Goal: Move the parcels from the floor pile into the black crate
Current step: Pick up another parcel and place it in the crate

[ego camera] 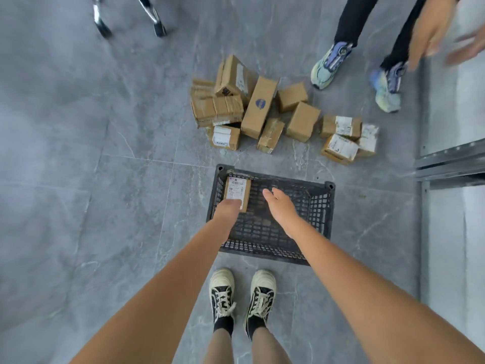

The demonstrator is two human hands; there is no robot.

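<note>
A black lattice crate point(319, 206) stands on the floor just ahead of my feet. My left hand point(227, 209) holds a small brown parcel with a white label point(237, 191) over the crate's far left corner. My right hand point(280, 204) hovers over the crate's middle, fingers straight and holding nothing. Beyond the crate lies the pile of cardboard parcels point(259, 109), several brown boxes of mixed size, with a few labelled ones point(343, 139) off to the right.
Another person stands at the far right, with shoes point(330, 65) close to the pile and a blurred hand point(430, 32) above. A metal shelf frame point(446, 164) runs along the right. Wheeled chair legs point(157, 24) are at the top left. Grey tiled floor point(78, 153) surrounds everything.
</note>
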